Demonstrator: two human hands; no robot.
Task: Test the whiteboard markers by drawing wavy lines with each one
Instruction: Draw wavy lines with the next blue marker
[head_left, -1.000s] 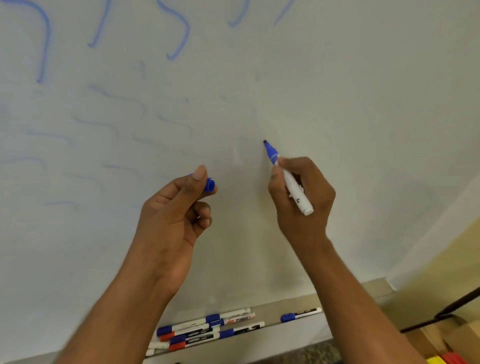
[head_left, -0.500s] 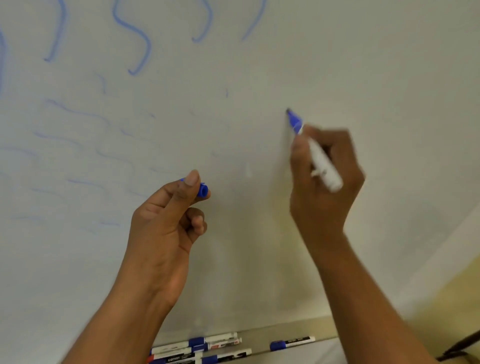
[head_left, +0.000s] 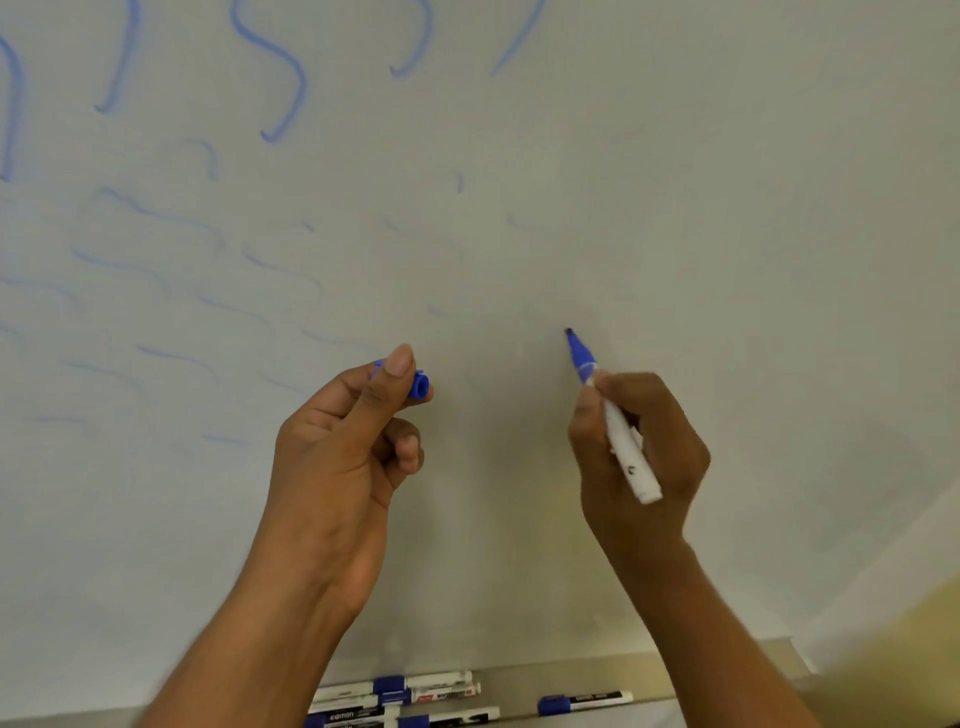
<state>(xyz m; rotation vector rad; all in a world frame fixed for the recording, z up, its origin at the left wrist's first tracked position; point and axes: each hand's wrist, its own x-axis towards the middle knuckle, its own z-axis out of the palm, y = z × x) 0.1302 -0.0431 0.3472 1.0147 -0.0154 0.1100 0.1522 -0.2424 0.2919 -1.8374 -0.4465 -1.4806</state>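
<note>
Blue whiteboard marker (head_left: 618, 426), uncapped, gripped in right hand (head_left: 641, 457) with fingers and thumb curled round white barrel, blue tip pointing up and left, at or just off whiteboard (head_left: 727, 208) surface; actual contact impossible to judge. Blunt white end of barrel sticking out down and right past knuckles. Blue cap (head_left: 417, 385) pinched in left hand (head_left: 343, 457) between thumb and forefinger, open end facing right, remaining fingers curled into palm. Both hands raised in front of board, well apart, left one level with and to the left of marker. Faint blue wavy lines (head_left: 156, 291) spread across left half of board in several rows, mostly pale and broken. Bolder blue curved strokes (head_left: 280, 78) along top edge, cut off by frame. A few tiny faint marks (head_left: 460, 183) near board centre, above marker tip. Metal tray (head_left: 519, 680) running along bottom edge of board. Cluster of capped markers (head_left: 405, 699) lying flat in tray between forearms, blue caps visible, one with red on its label. Single blue-capped marker (head_left: 584, 702) lying apart to the right in same tray, close to right forearm. Yellowish wall (head_left: 914, 649) visible at lower right corner beyond board edge.
</note>
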